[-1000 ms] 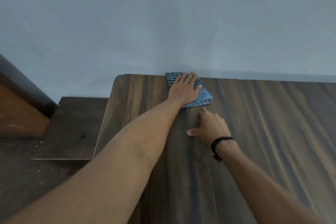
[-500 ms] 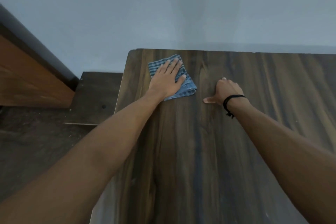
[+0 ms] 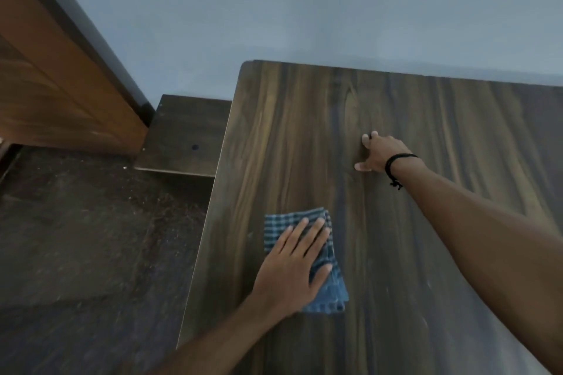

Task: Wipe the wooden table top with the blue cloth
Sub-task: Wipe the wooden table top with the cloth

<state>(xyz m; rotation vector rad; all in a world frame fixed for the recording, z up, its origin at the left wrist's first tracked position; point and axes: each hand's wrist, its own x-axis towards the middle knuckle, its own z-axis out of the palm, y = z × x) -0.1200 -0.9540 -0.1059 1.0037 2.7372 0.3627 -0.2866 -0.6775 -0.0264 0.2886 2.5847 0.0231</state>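
Dark wooden desk (image 3: 457, 137): left hand (image 3: 291, 271) flat, fingers straight, atop the blue cloth (image 3: 332, 287), which shows at its twelve and four o'clock; right hand (image 3: 380, 153) rests empty, fingertips down.

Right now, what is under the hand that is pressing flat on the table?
The blue cloth lies under the left hand, flat on the wooden table top. Its checked edges show around the fingers; the part beneath the palm is covered.
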